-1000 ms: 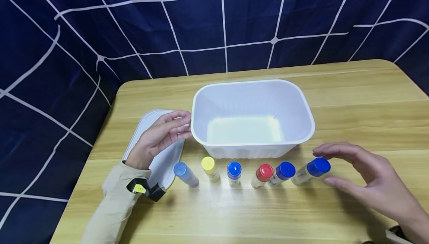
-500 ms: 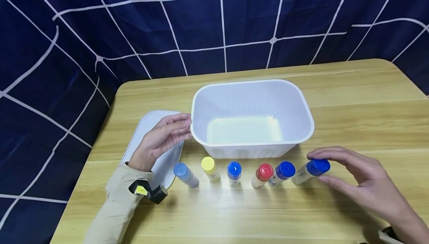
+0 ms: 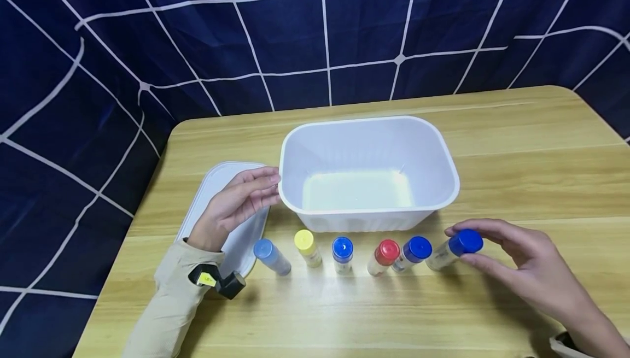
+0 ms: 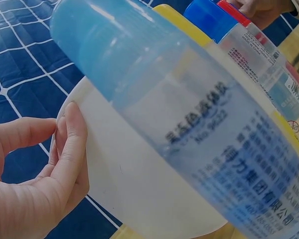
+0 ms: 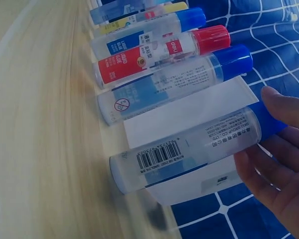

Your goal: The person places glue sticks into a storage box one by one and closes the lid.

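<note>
My left hand pinches the left rim of a white plastic bin; the left wrist view shows thumb and fingers at that edge. My right hand has thumb and fingers around the blue cap of the rightmost clear liquid glue bottle, which stands on the table. To its left, a row of upright glue bottles runs in front of the bin: a blue-capped one, a red-capped one, another blue-capped one, a yellow-capped one and a light-blue one.
A white lid lies on the wooden table beneath the left hand and forearm. Dark blue cloth with white grid lines hangs behind the table and on the left. The bin's inside holds nothing visible.
The right hand has moved slightly left, and its thumb and fingers have closed in around the blue cap. The left hand stays at the bin's rim.
</note>
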The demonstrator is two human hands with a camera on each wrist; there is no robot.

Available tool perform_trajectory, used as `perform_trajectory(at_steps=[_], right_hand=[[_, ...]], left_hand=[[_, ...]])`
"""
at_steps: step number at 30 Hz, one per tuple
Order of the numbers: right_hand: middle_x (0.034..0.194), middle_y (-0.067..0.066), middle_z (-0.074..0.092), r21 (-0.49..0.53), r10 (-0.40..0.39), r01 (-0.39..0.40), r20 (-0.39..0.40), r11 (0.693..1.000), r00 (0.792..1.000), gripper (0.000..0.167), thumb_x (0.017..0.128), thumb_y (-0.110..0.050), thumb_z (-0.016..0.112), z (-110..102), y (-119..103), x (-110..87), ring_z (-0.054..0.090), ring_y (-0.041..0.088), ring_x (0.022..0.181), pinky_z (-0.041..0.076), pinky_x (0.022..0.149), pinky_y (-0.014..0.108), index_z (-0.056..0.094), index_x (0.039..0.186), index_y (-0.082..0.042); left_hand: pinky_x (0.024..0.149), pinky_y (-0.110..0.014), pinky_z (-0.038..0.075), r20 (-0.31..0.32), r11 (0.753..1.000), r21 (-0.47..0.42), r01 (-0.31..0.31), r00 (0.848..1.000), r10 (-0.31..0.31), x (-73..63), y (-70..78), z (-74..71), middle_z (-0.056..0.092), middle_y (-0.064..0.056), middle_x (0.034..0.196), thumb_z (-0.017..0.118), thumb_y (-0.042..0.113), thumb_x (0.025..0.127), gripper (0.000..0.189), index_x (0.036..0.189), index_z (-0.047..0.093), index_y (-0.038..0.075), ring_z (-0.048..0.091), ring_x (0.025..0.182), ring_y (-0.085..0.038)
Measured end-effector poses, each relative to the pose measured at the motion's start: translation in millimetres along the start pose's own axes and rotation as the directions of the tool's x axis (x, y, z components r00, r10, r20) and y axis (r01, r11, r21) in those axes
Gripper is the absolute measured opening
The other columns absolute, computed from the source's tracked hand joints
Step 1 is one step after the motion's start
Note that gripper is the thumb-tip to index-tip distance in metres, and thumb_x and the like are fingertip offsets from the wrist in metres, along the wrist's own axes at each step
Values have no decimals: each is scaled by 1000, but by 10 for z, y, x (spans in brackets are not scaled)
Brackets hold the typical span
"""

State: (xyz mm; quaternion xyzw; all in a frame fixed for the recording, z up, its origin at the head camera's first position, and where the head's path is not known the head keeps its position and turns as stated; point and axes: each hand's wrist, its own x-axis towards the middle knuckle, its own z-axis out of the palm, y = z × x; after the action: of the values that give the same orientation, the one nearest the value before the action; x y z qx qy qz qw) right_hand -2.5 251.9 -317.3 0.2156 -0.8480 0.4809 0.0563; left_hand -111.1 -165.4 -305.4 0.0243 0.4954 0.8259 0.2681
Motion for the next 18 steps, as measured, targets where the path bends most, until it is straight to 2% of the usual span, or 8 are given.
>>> perform_trajectory(at_steps=[7, 11, 14, 18], right_hand=[[109, 10, 69, 0, 11, -11, -45, 1000, 999, 44, 71, 27, 67, 8, -3, -24, 64, 9, 105, 45, 97, 14, 63, 110, 7], [111, 12, 69, 118, -71, 80, -82, 990, 994, 41, 73, 27, 66, 0, 54, -27, 64, 12, 106, 46, 96, 15, 61, 111, 13], [111, 18, 68, 246, -164, 187, -112, 951, 980, 39, 73, 26, 66, -13, 103, -3, 65, 17, 106, 47, 96, 17, 58, 110, 20], [110, 20, 68, 286, -197, 230, -137, 930, 971, 37, 74, 21, 70, -41, 85, 33, 66, 19, 105, 49, 93, 19, 57, 109, 23]], left_hand=[[85, -28, 57, 7, 1000, -8, 0, 1000, 0, 0, -7, 0, 67, -13, 102, 47, -6, 96, 19, 113, 57, -5, 68, 92, -20], [85, -28, 57, 19, 1000, -13, 0, 1000, 1, 2, -6, -3, 67, -13, 102, 49, -5, 96, 18, 112, 57, -5, 68, 92, -20], [85, -28, 57, 31, 1000, -24, -4, 1000, 5, 4, -6, -10, 67, -13, 102, 50, -5, 96, 16, 108, 60, -3, 68, 92, -20], [85, -28, 57, 36, 1000, -30, -7, 999, 8, 0, -13, -19, 67, -13, 101, 50, -6, 96, 16, 108, 60, -3, 68, 92, -20]])
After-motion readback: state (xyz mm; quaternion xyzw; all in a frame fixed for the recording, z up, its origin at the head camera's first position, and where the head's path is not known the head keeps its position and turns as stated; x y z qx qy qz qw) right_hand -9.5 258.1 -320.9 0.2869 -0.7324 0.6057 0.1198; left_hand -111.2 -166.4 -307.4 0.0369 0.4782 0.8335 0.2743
